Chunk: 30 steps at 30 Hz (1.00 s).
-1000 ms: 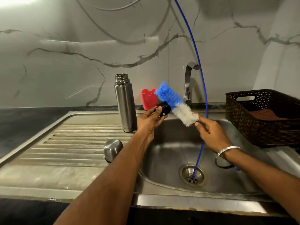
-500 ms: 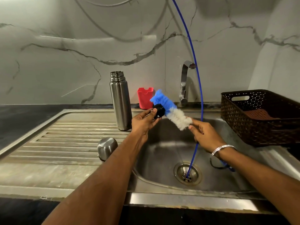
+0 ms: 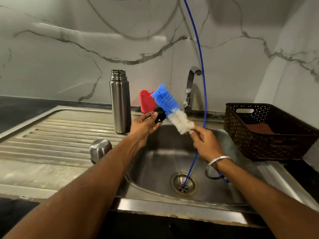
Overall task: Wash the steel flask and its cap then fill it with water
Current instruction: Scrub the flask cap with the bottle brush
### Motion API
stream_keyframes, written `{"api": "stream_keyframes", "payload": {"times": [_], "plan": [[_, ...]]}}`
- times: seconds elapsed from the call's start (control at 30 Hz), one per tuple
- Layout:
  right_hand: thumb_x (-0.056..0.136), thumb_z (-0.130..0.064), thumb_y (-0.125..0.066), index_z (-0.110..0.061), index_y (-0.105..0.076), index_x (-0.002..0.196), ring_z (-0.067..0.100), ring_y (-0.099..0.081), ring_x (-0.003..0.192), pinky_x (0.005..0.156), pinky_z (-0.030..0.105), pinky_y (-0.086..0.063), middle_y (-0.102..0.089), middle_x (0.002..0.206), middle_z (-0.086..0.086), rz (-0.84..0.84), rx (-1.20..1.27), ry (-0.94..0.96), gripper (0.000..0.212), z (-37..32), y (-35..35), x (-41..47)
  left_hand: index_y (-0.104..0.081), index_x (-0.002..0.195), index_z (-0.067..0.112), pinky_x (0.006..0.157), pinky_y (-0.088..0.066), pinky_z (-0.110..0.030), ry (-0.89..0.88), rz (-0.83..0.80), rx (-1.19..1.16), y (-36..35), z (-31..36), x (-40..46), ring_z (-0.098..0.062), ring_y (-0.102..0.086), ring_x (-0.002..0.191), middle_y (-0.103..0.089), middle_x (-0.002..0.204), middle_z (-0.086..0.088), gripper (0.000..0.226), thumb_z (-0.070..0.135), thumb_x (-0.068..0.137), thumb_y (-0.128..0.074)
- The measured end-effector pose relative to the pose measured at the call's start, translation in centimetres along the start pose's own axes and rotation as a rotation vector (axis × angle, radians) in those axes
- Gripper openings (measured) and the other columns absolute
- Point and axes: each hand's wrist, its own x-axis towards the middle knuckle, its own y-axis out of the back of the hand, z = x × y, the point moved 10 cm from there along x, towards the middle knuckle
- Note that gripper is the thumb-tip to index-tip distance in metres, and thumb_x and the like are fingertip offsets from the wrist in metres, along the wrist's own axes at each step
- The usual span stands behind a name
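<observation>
The steel flask point(image 3: 120, 102) stands upright and uncapped on the drainboard, left of the basin. Its steel cup lid point(image 3: 100, 150) lies on the drainboard near the basin's left rim. My left hand point(image 3: 145, 125) pinches a small black stopper cap point(image 3: 159, 115) above the basin. My right hand point(image 3: 206, 144) grips the handle of a bottle brush point(image 3: 170, 107) with blue and white bristles. The blue bristles touch the black cap.
A steel sink basin point(image 3: 155, 163) with a drain point(image 3: 183, 183) lies below my hands. A thin blue hose point(image 3: 202, 66) hangs down into the drain. The tap point(image 3: 189, 90) rises behind. A red holder point(image 3: 146, 101) stands by the wall. A brown basket point(image 3: 269, 133) sits at right.
The brush and the black cap have shifted slightly against each other, the blue tip now tilted more upright. Both hands keep their hold above the basin.
</observation>
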Motion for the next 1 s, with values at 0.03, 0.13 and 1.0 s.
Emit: {"api": "stream_keyframes", "payload": {"times": [0.03, 0.13, 1.0], "plan": [[0.103, -0.016, -0.052, -0.028, -0.057, 0.139, -0.011, -0.048, 0.065, 0.069, 0.012, -0.041, -0.061, 0.090, -0.019, -0.026, -0.014, -0.004, 0.039, -0.1, -0.2, -0.1, -0.067, 0.108, 0.001, 0.076, -0.063, -0.027, 0.022, -0.029, 0.018, -0.3, -0.4, 0.1, -0.024, -0.077, 0.081, -0.073, 0.106, -0.020, 0.017, 0.006, 0.092, -0.069], [0.101, -0.012, -0.055, -0.021, -0.062, 0.136, -0.001, -0.062, 0.096, 0.093, 0.025, -0.049, -0.069, 0.113, -0.008, -0.035, -0.071, 0.006, 0.037, -0.3, -0.4, -0.1, -0.063, 0.102, 0.002, 0.077, -0.061, -0.028, 0.086, -0.082, 0.065, -0.7, -1.4, 0.2, -0.018, -0.076, 0.072, -0.069, 0.104, -0.019, 0.006, 0.002, 0.099, -0.058], [0.105, -0.029, -0.042, -0.067, -0.013, 0.146, 0.020, -0.055, 0.051, 0.053, 0.044, -0.051, -0.061, 0.062, 0.004, -0.005, -0.391, 0.236, 0.063, -2.8, -0.1, -0.6, -0.056, 0.119, 0.002, 0.062, -0.050, -0.024, 0.215, 0.030, 0.138, -0.8, -1.8, -1.0, -0.016, -0.060, 0.068, -0.074, 0.070, -0.013, 0.047, 0.042, 0.110, -0.033]]}}
